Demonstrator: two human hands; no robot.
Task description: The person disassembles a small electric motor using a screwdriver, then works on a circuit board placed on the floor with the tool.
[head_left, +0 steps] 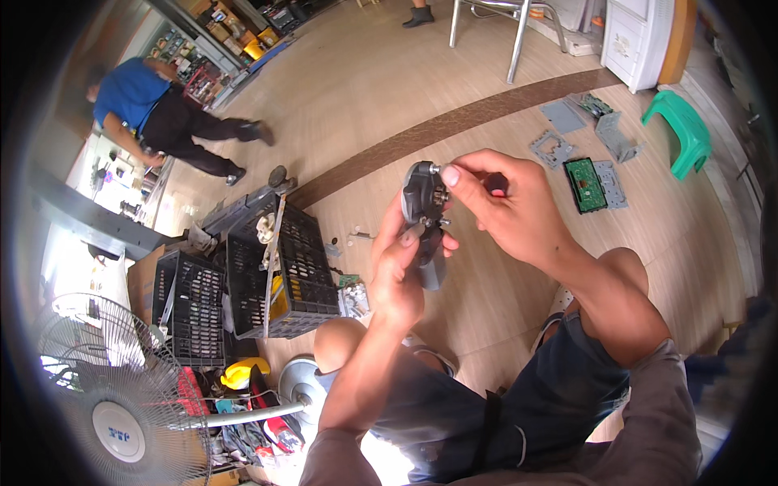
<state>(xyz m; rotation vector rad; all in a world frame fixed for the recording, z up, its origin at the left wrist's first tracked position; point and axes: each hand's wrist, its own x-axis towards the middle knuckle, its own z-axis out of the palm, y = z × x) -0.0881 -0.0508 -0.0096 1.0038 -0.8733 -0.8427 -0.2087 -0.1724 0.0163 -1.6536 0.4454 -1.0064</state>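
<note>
My left hand [395, 271] is wrapped round a black and grey mechanical part [421, 194], held up over the floor. Small metal posts or screws stick out along its right side, and a grey block forms its lower end. Beside its top, my right hand [510, 198] has thumb and forefinger pinched at one metal post [435, 168]. Tucked in the curled fingers of that hand is a dark and red tool handle [496, 186]; the rest of the tool is hidden.
On the floor at right lie a green circuit board [585, 185], grey plates [562, 116] and a green stool [681, 130]. Black crates [279, 271] and a fan [117, 429] stand at left. A person in blue [142, 97] is at far left. A metal-legged chair [516, 40] stands behind.
</note>
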